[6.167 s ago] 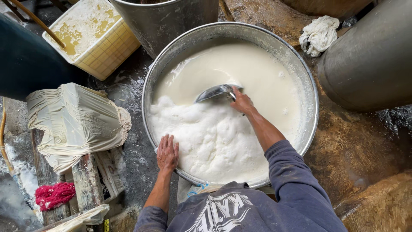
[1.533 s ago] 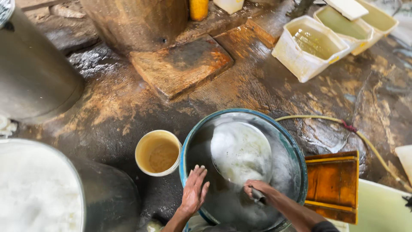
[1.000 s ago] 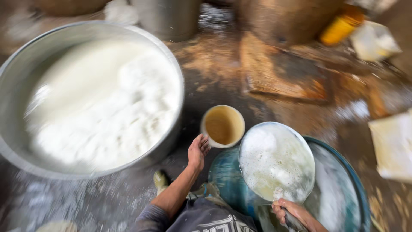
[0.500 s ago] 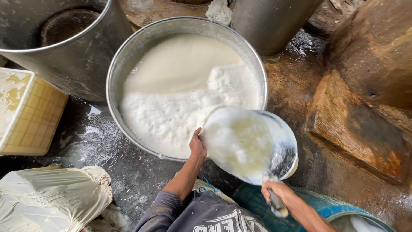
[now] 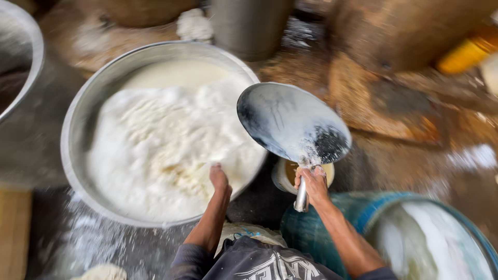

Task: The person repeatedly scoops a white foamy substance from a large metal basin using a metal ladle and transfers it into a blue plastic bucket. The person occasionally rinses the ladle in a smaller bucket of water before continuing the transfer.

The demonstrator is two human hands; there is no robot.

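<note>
Wet floor; right hand [image 5: 311, 182] holds ladle [image 5: 293, 123], handle toward the person.

The right hand [image 5: 313, 182] gripped a wide metal scoop [image 5: 293, 123] at frame centre. The left hand [image 5: 219, 179] rested on the rim of the large metal basin [image 5: 78, 111] of white curd [image 5: 166, 150] at left.

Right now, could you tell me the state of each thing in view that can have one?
Metal basin: nearly full of white foamy curd.
Ladle: lifted, empty, wet with white residue.
Right hand: gripping the ladle's handle.
Left hand: on the basin's near rim.
Blue tub: holds white mass.
</note>
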